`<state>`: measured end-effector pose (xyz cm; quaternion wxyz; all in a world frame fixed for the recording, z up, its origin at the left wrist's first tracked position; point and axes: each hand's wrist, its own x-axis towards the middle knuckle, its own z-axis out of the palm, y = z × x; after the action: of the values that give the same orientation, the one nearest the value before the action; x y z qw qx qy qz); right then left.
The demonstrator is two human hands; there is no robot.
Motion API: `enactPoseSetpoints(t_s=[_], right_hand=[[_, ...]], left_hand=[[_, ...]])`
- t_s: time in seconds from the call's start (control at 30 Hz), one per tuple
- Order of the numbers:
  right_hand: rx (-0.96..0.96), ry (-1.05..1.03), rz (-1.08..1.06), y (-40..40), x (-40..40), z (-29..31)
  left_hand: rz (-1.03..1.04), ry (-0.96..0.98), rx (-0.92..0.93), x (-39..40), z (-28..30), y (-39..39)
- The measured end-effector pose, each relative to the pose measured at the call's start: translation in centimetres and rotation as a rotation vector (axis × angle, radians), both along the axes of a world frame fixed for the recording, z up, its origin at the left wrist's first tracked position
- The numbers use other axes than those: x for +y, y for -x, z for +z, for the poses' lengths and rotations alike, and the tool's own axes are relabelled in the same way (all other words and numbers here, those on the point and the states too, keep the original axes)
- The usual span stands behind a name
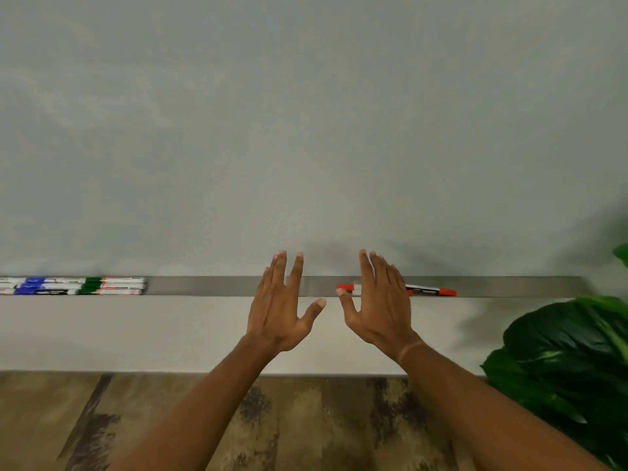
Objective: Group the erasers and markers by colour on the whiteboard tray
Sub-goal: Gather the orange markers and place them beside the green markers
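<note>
- Markers: red markers (431,291) lie on the tray (224,286), right of centre; blue markers (34,286) and green markers (112,285) sit at its far left. No erasers visible.
- Head view: left hand (278,307) and right hand (379,307) hover mid-tray, fingers spread, holding nothing.
- Step: sorting looks nearly done; next probably squaring up the reds.
- Room: bare tray between the groups; plant (564,362) crowds the tray's right end.

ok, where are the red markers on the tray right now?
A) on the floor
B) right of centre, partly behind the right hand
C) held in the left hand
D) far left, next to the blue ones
B: the red markers lie in the tray right of centre, partly hidden by the open right hand; the left hand is open and holds nothing.
</note>
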<state>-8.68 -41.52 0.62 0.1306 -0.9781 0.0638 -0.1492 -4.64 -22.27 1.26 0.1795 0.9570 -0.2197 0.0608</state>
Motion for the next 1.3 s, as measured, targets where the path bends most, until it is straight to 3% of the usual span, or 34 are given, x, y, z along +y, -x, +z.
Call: enactPoseSetpoints(t_s=[0.37,0.73,0.97,1.13,1.3], right_hand=[[0.081,-0.01,0.019,-1.0,-4.4,-2.2],[0.289,0.129,0.127,-6.5,-0.7,-3.7],[0.358,0.218,0.108,-8.1,0.4,-4.3],[0.259,0.174,0.163,-8.3,0.0,-3.4],[0.031,0.016,0.236,-9.0,1.0,-0.1]], left_hand=[[-0.04,0.001,0.084,-5.5,-2.9,-0.1],[-0.02,0.07,0.215,-3.7,-4.1,-1.4],[0.047,0.562,0.454,-2.8,-4.3,-1.8],[0.242,1.273,0.815,-2.9,-4.5,-2.7],[0.28,1.336,0.91,-4.1,-4.7,-3.7]])
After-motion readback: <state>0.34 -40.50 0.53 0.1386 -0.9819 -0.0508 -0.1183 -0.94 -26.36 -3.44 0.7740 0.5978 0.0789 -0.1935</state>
